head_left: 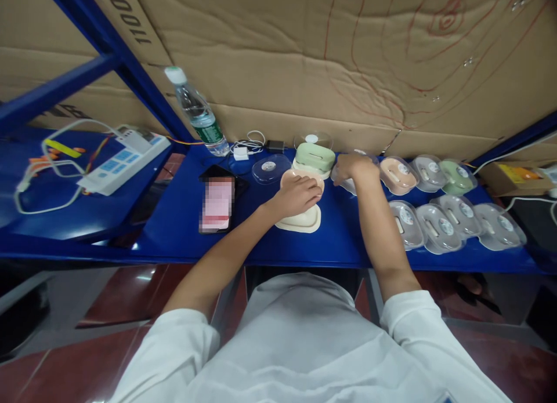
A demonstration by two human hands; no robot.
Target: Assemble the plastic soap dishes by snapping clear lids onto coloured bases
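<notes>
My left hand [299, 194] is closed on a pale pink soap dish [290, 177], its fingers bent across the near side. Just below the hand lies a cream oval tray [300, 222]. My right hand [354, 166] reaches over a clear-lidded soap box [349, 186], fingers curled down on its left side; the fingertips are partly hidden. Between and behind the hands, a light green soap dish [315, 156] sits on a cream base [311, 170]. A loose clear lid [272, 169] with a round sticker lies to the left of the pink dish.
Several lidded soap boxes [444, 226] in grey, peach and green fill the right side of the blue table [335, 240]. To the left are a phone [216, 203], a water bottle [200, 116], a white charger [241, 153] and a power strip [124, 162]. Cardboard [270, 55] stands behind.
</notes>
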